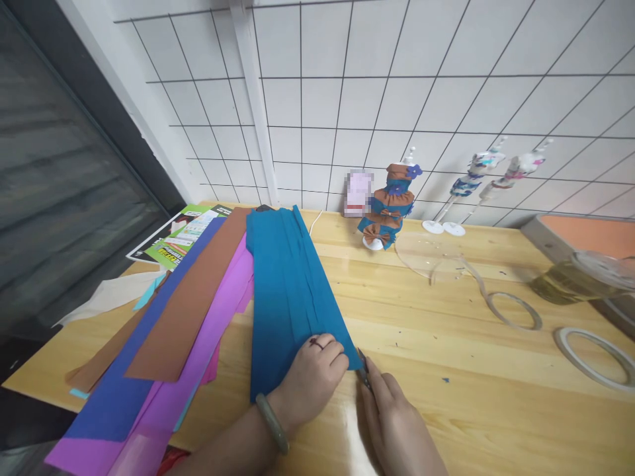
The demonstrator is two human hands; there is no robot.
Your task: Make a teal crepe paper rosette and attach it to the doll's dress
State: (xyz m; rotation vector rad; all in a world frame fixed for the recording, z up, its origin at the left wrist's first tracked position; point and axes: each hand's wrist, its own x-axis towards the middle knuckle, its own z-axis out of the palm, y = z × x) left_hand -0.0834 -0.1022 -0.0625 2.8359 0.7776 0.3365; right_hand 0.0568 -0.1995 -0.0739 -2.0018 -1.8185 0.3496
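A long sheet of teal crepe paper (278,291) lies on the table, with folds running along its length. My left hand (317,377), a green bangle on its wrist, is closed on the paper's near end with its fingers curled. My right hand (391,410) grips dark scissors (364,371), whose blades are at the paper's lower right corner. The scissors' handles are mostly hidden inside the right hand. To the left, brown crepe paper (198,304), blue crepe paper (112,403) and purple crepe paper (208,344) overlap in a pile.
Against the tiled wall stands a figure dressed in brown and teal paper (389,205). Two white figures on sticks (464,185) are further right. Tape rolls (560,350), a clear plastic container (585,274) and an orange-lined box (590,231) occupy the right side. Printed sheets (183,235) lie back left.
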